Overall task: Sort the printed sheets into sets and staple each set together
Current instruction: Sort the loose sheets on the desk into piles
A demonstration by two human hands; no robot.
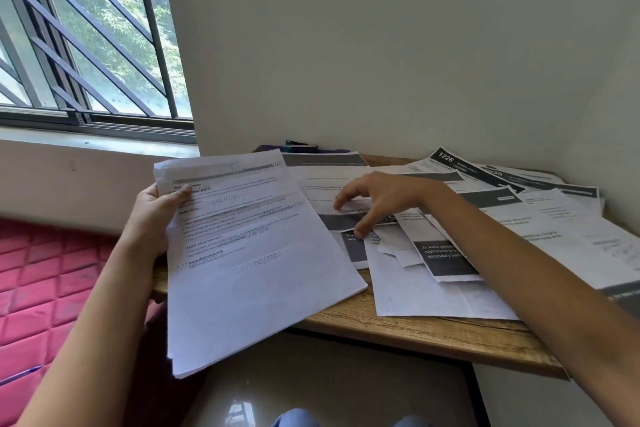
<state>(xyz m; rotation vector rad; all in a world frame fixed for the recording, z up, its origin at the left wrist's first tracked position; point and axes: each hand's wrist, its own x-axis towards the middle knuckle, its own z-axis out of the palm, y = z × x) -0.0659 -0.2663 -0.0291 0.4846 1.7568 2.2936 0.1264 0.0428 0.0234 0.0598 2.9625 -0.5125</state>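
1. Fingers of the left hand (152,218) curl behind a stack of printed sheets (249,270) while the thumb (180,192) presses on the top page, pinching the stack near its upper left corner. This hand sits just off the left end of the wooden table (415,333), with a red quilted mat (41,270) further left of the table.
2. Held tilted, the stack covers the table's left end, and its lower part hangs past the table's front edge.
3. At the table's back left corner, against the wall, a small dark blue object (299,145) peeks out behind the stack. It is too hidden to identify.
4. Over the middle of the table the right hand (377,199) reaches in palm down. Its fingers (348,194) are spread apart and slightly bent, and the fingertips touch the loose sheets (415,295) without gripping any.
5. Those loose sheets lie flat and overlapping from the table's middle to its right end. Many carry dark grey bands, and one is torn along its lower edge.
6. Towards the table's back right, a sheet headed 1226 (450,159) lies partly under others.
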